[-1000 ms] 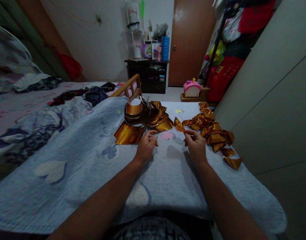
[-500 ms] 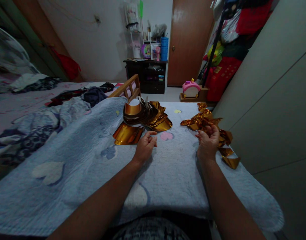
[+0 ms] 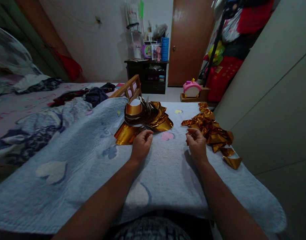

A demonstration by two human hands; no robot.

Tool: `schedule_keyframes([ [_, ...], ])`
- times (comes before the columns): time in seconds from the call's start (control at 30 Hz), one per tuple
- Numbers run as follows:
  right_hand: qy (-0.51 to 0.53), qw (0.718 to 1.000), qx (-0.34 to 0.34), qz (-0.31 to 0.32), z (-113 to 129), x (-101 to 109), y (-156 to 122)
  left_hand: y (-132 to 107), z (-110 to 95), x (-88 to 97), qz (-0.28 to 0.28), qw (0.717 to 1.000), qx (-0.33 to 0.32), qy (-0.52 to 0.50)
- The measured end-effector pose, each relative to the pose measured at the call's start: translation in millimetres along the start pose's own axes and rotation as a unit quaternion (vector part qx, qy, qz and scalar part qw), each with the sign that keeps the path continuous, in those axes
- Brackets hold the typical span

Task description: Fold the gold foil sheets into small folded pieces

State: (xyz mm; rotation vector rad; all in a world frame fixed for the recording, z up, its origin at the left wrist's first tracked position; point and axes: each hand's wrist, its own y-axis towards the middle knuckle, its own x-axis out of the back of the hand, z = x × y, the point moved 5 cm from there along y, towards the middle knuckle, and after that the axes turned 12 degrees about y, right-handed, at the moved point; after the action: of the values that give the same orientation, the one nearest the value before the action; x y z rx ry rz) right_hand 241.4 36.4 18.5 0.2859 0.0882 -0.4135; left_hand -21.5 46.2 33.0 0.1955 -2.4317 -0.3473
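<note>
My left hand (image 3: 142, 144) is at the near edge of a fanned stack of shiny gold foil sheets (image 3: 135, 117), its fingers curled in towards the thumb. Whether a sheet is between those fingers is hidden. Over the pale blue blanket (image 3: 165, 173), my right hand (image 3: 197, 144) is loosely bent, with a gap between thumb and fingers and nothing visible in it. Just to its right lies a loose pile of folded gold foil pieces (image 3: 215, 133), some of them twisted or pointed.
A wooden rail (image 3: 133, 85) rises behind the foil stack. Rumpled clothes and bedding (image 3: 75, 103) lie on the left. A pink toy (image 3: 191, 89) stands beyond the far edge, and a pale cabinet (image 3: 275, 100) borders the right side.
My right hand has moved left, away from the folded pile. My left hand has shifted slightly left and its fingers have curled in more. The foil stack looks unchanged.
</note>
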Motion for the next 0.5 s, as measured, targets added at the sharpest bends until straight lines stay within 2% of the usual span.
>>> schedule_keyframes([
  [0.17,-0.054,0.996,-0.003,0.077,-9,-10,-4,-3,-6,2.9,-0.012,0.997,-0.038,0.063],
  [0.3,-0.088,0.991,0.005,0.098,-11,-13,-5,-5,-13,6.6,-0.024,0.994,-0.074,0.075],
  [0.4,-0.11,0.989,0.009,0.101,-11,-12,-4,1,-8,23.9,-0.095,0.989,-0.066,0.091],
  [0.47,-0.122,0.987,0.012,0.103,-12,-12,-3,9,2,39.6,-0.172,0.98,-0.03,0.092],
  [0.5,-0.127,0.986,0.012,0.104,-12,-12,-3,13,9,44.5,-0.188,0.977,-0.01,0.098],
])
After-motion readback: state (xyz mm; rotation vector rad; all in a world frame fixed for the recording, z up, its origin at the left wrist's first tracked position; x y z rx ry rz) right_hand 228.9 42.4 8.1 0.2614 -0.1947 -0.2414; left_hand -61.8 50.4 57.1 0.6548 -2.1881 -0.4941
